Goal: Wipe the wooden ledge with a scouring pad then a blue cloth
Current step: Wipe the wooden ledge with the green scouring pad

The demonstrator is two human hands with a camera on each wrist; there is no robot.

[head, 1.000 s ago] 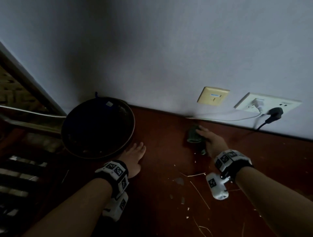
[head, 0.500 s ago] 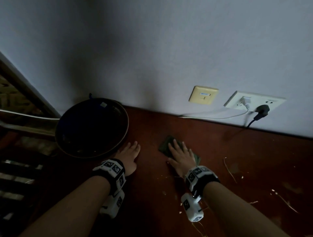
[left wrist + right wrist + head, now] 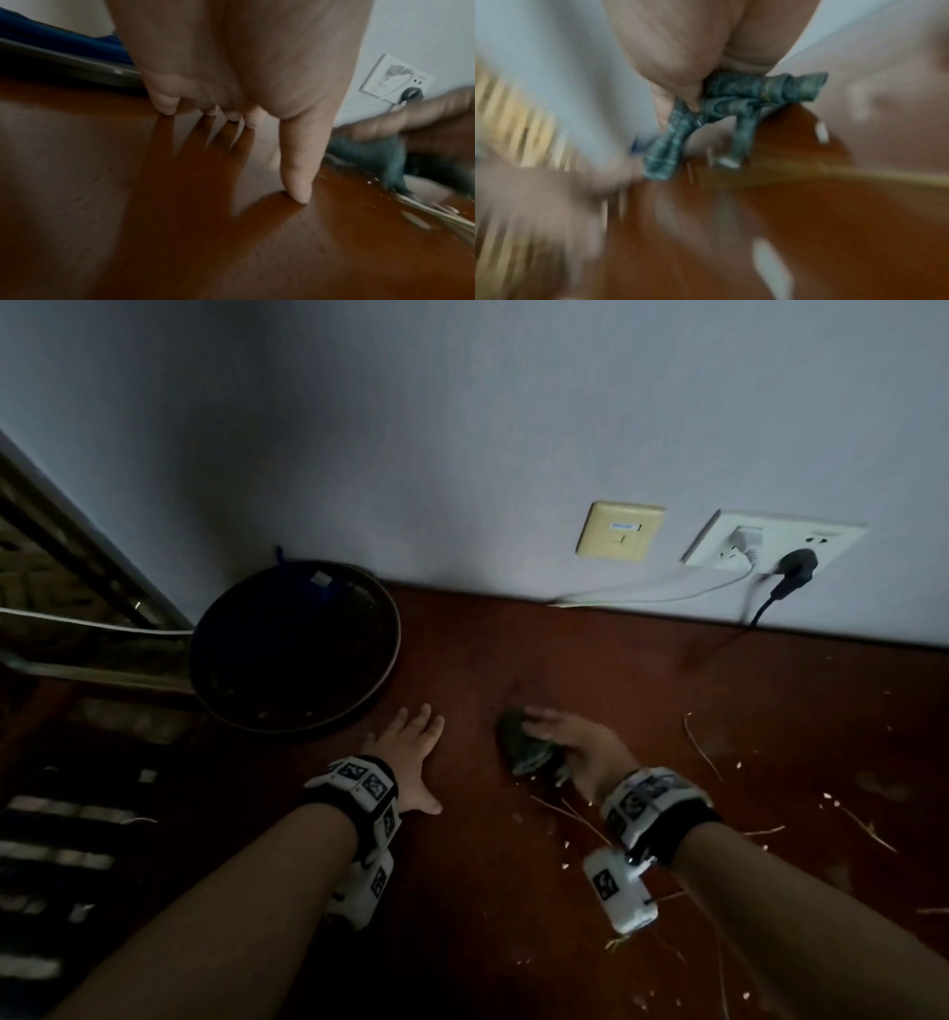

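On the wooden ledge, just right of the round dark tray, the left hand lies flat, its fingers straight and spread, tips and thumb pressing the reddish wood. Further right of the tray, past that hand, the right hand holds the green scouring pad crumpled in its grip; the right wrist view, though blurred, shows the thumb and fingers closed round the bunched pad, whose lower folds touch the ledge. Inside the tray, toward the wall, a blue cloth lies against the rim; in the head view it is only a dark blue shape. Thin straw-like strands and pale crumbs are scattered on the ledge well right of the tray, beyond the right hand. Up on the wall, right of the tray, sit a yellowish wall plate and a white socket with a white plug and a black plug in it
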